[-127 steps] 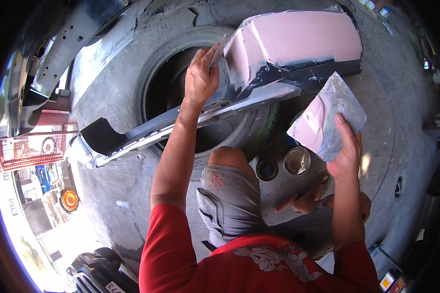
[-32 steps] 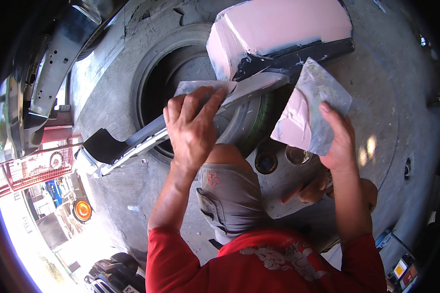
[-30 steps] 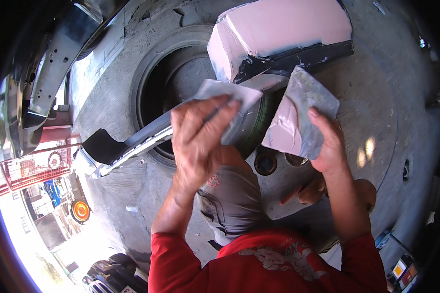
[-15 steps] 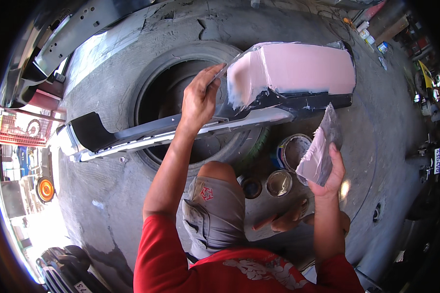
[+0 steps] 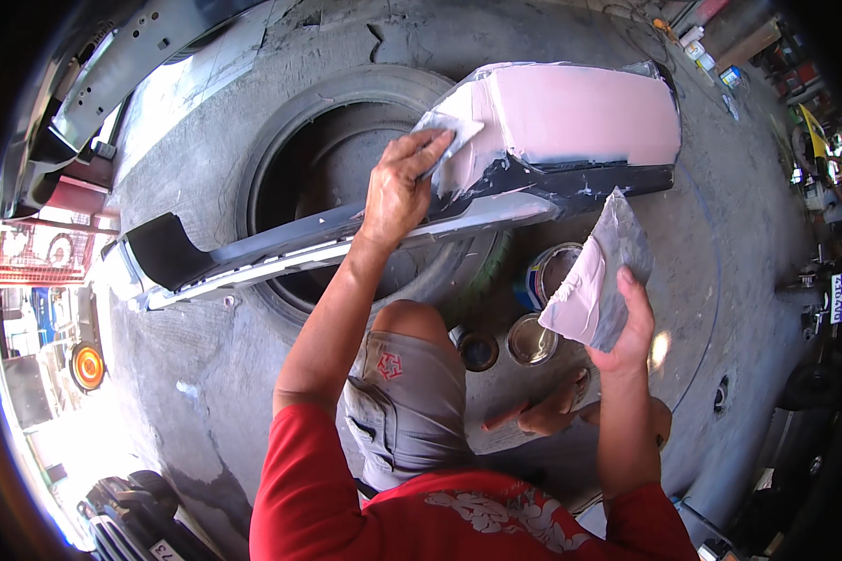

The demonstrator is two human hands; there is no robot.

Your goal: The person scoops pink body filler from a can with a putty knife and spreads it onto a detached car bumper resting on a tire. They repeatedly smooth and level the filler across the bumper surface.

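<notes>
A long car bumper lies across a tire, its right end coated with pink body filler. My left hand pinches a thin, flat filler spreader against the left part of that coating. Over on the right, my right hand grips a grey, pointed mixing board by its lower edge. A thick smear of pink filler covers the board's left side. It is held tilted, apart from the bumper.
The tire rests on a concrete floor. By my right knee stand an open can, a smaller round tin and a dark round container. Bottles and small containers sit at the far right.
My left hand has shifted slightly right and down, and the spreader now lies broad side up over the filler. The mixing board has moved a little left and turned its coated face up.
</notes>
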